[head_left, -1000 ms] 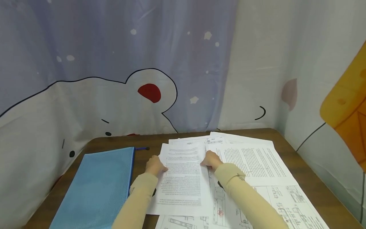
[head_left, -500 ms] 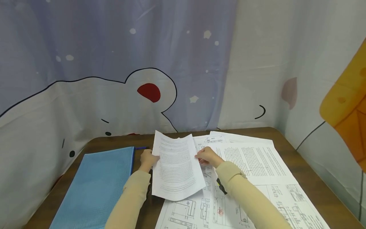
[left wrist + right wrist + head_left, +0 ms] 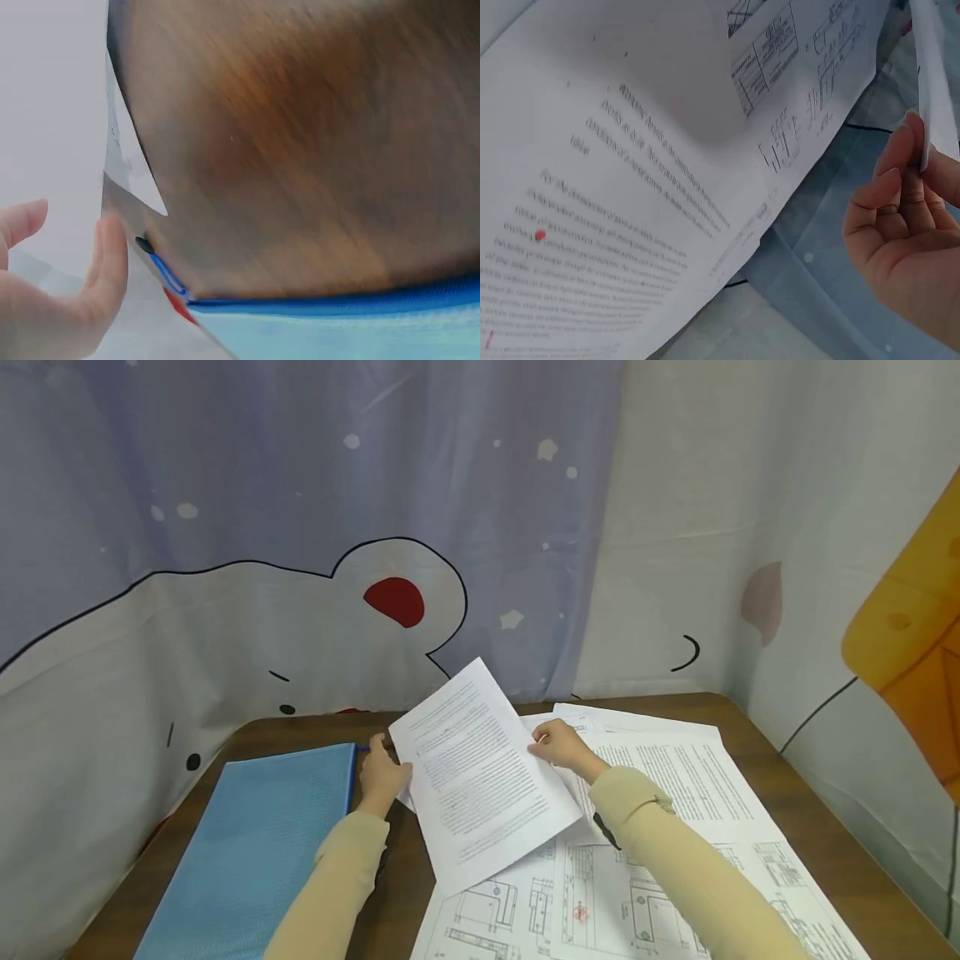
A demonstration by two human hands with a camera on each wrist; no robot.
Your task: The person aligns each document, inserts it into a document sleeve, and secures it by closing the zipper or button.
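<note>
A white sheet of printed text point(image 3: 480, 768) is lifted off the table and tilted, its top corner pointing up and back. My left hand point(image 3: 388, 770) holds its left edge, and my right hand point(image 3: 545, 745) pinches its right edge. In the right wrist view the right hand's fingers point(image 3: 900, 187) pinch the thin edge of the held sheet point(image 3: 934, 90). The left wrist view shows my left hand point(image 3: 67, 292) against the sheet point(image 3: 52, 112), above the brown table point(image 3: 300, 150). Both sleeves are beige.
A blue mesh zip pouch point(image 3: 255, 843) lies flat on the left of the table point(image 3: 825, 852). Another text sheet point(image 3: 675, 777) and several technical drawing sheets point(image 3: 570, 902) cover the middle and right. A printed curtain point(image 3: 300, 527) hangs close behind the table.
Both hands have lifted the text sheet from the pile and turned it clockwise, raising its top corner. The drawing sheets that lay under it now show.
</note>
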